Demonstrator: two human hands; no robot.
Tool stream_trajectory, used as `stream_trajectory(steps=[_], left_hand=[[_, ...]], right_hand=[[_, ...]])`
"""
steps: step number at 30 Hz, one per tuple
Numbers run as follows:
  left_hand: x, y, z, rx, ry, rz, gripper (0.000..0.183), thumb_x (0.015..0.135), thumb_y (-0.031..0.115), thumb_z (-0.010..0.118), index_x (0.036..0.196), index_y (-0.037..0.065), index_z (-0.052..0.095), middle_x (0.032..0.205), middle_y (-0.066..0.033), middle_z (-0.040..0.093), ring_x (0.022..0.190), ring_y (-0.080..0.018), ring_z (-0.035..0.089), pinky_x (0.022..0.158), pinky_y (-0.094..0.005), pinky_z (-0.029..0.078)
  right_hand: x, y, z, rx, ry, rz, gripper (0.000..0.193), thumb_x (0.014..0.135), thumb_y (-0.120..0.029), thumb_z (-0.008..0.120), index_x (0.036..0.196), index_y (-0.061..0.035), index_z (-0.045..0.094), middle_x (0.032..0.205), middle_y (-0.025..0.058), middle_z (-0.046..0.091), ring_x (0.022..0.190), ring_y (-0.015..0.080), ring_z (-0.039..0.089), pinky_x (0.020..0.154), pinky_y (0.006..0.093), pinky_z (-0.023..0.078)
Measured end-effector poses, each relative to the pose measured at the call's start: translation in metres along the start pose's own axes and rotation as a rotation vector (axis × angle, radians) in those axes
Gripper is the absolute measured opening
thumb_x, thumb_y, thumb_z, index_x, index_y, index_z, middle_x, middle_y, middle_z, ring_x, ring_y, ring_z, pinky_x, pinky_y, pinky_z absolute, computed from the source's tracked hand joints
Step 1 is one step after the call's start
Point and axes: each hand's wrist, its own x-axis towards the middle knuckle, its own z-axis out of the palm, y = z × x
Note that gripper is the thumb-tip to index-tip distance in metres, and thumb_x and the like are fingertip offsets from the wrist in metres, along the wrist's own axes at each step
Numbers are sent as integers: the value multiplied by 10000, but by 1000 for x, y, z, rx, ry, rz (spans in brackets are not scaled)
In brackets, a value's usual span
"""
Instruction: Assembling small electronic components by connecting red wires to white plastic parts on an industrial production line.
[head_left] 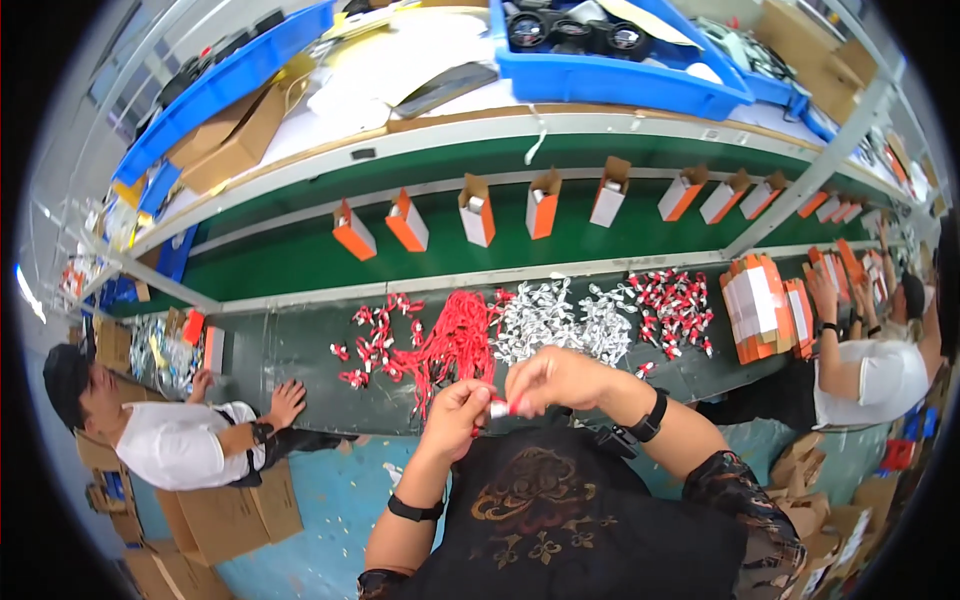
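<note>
Close in front of my body, above the near edge of the dark workbench [285, 345], my two hands meet over a small red-and-white cable bundle [500, 408]. My left hand [458, 418] is closed, pinching its left end between thumb and fingers. From the other side, the fingertips of my right hand [560, 380] pinch its red end. Just beyond lies a heap of loose red cables [462, 335]. To its right is a pile of white cable bundles [545, 315]. Red-and-white bundles lie in a left group [375, 330] and a right group [675, 305].
Open orange-and-white boxes [543, 205] stand in a row along the green conveyor belt [290, 255]. Flattened orange cartons [755, 305] are stacked at right. A co-worker [190, 430] sits at left, another person [870, 380] works at right. Blue bins [620, 85] sit on the overhead shelf.
</note>
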Motion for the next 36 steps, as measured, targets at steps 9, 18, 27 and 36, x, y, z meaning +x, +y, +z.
stream_trajectory(steps=[9,18,27,36], left_hand=[[9,13,52,-198,-73,136,102,956,77,576,1056,60,587,864,-52,654,655,-64,538,573,-196,402],[17,32,45,750,-89,249,120,906,83,655,1005,15,662,855,-48,667,697,-107,604,658,-260,491],[52,17,85,-123,59,336,150,971,78,555,1116,84,522,911,-53,657,697,-91,568,648,-220,471],[84,27,30,-364,-287,-242,80,897,116,679,974,99,692,909,-20,684,739,-103,602,659,-234,457]], right_hand=[[22,8,10,-140,677,-314,77,843,-72,699,894,-22,670,830,51,667,641,155,618,601,307,500],[-10,-22,-20,-626,9,27,129,820,-61,704,943,-36,673,819,41,672,683,128,624,604,294,488],[26,13,-21,-93,776,-495,73,873,-50,651,940,-35,629,838,73,648,668,154,635,572,287,506],[18,10,-82,137,-16,45,21,892,-34,657,904,-16,656,825,22,676,731,98,637,630,243,495]])
